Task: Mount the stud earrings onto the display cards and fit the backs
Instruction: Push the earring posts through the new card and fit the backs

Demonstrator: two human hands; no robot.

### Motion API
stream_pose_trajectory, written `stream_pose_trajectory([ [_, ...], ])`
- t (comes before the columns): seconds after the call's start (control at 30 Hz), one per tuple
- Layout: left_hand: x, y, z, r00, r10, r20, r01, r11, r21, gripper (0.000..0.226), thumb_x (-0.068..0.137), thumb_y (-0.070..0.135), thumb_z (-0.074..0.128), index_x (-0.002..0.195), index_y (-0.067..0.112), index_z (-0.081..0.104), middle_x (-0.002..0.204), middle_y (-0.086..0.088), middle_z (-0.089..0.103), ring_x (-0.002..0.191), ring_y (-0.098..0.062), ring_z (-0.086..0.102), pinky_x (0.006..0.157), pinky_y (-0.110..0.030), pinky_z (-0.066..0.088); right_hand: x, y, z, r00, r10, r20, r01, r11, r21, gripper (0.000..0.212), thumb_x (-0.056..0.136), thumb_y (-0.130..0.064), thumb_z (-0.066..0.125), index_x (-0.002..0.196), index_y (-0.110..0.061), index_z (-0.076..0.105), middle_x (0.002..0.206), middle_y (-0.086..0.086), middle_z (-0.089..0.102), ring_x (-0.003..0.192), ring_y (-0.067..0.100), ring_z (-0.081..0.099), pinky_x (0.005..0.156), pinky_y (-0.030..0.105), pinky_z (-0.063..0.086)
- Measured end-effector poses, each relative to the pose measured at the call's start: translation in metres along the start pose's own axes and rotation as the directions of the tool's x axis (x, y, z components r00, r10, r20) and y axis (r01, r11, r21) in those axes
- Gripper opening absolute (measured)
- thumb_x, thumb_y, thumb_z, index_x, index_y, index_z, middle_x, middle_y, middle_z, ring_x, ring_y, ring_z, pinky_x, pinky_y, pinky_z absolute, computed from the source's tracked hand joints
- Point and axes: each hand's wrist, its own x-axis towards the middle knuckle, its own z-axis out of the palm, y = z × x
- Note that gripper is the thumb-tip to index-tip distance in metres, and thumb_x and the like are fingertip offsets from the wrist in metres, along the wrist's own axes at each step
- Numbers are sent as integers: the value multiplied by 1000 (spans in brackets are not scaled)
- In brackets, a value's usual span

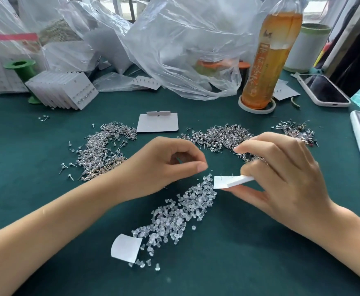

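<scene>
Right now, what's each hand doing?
Left hand: fingertips pinched together; whether on a back cannot be told.
Right hand: holds a card.

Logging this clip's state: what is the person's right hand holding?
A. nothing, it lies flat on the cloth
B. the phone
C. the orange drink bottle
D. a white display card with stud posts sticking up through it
D: the right hand grips a white display card by its edge, with thin stud posts poking up from it, just above the pile of clear backs.
</scene>
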Motion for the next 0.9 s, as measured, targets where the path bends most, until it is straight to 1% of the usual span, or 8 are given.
stream_pose_trajectory([
  [0.1, -2, 7, 7, 999, -43, 25, 47, 983, -176, 9, 85, 19, 66, 88, 11, 70, 83, -3, 71, 76, -6, 62, 73, -16, 50, 1, -5, -1, 998, -62, -14, 62, 998, -26, 30, 95, -32, 61, 80, -11, 45, 112, 8, 61, 103, 26, 52, 85, 35, 39],
  [0.2, -4, 10, 11, 996, -82, 46, 91, 963, -255, 10, 84, 17, 67, 88, 9, 71, 86, -7, 72, 78, -8, 64, 79, -20, 51, 2, -7, -1, 996, -84, -16, 84, 996, -30, 30, 96, -33, 58, 80, -11, 45, 116, 7, 52, 105, 26, 51, 87, 35, 39],
  [0.37, -6, 12, 14, 991, -116, 66, 130, 949, -287, 8, 84, 15, 68, 87, 8, 71, 82, -2, 72, 77, -8, 65, 77, -16, 51, 3, -6, 0, 997, -72, -20, 71, 997, -41, 31, 93, -32, 63, 78, -11, 47, 115, 7, 53, 104, 26, 52, 87, 34, 39],
  [0.53, -6, 13, 15, 989, -131, 64, 145, 945, -292, 9, 83, 14, 67, 87, 8, 71, 83, -4, 73, 78, -9, 65, 76, -15, 51, 3, -7, -1, 996, -83, -16, 82, 996, -35, 31, 94, -31, 63, 75, -9, 50, 113, 8, 59, 104, 27, 52, 85, 35, 40],
  [0.63, -6, 14, 16, 988, -140, 63, 152, 945, -291, 8, 84, 13, 67, 87, 6, 71, 82, -4, 72, 77, -9, 65, 76, -16, 51, 3, -7, -2, 996, -90, -14, 89, 995, -35, 35, 93, -29, 63, 67, -6, 58, 105, 13, 70, 102, 27, 53, 83, 36, 40],
  [0.7, -6, 14, 17, 987, -146, 64, 158, 943, -294, 8, 84, 12, 66, 87, 6, 70, 79, -1, 71, 75, -8, 65, 74, -15, 50, 4, -7, -3, 996, -93, -9, 92, 995, -37, 38, 94, -29, 63, 63, -6, 60, 101, 14, 71, 101, 27, 52, 82, 36, 40],
  [0.83, -7, 14, 18, 986, -154, 63, 166, 940, -298, 9, 85, 12, 66, 88, 4, 70, 77, 1, 70, 72, -5, 64, 72, -14, 49, 4, -7, -2, 995, -103, -9, 102, 994, -37, 33, 94, -29, 63, 70, -7, 56, 103, 14, 71, 102, 27, 52, 83, 36, 40],
  [0.9, -7, 15, 19, 986, -155, 61, 166, 942, -293, 8, 85, 12, 66, 87, 6, 70, 76, 1, 70, 72, -5, 64, 71, -14, 48, 3, -7, -2, 994, -113, -2, 113, 993, -41, 30, 94, -30, 62, 76, -9, 51, 110, 10, 67, 104, 27, 52, 85, 35, 40],
])
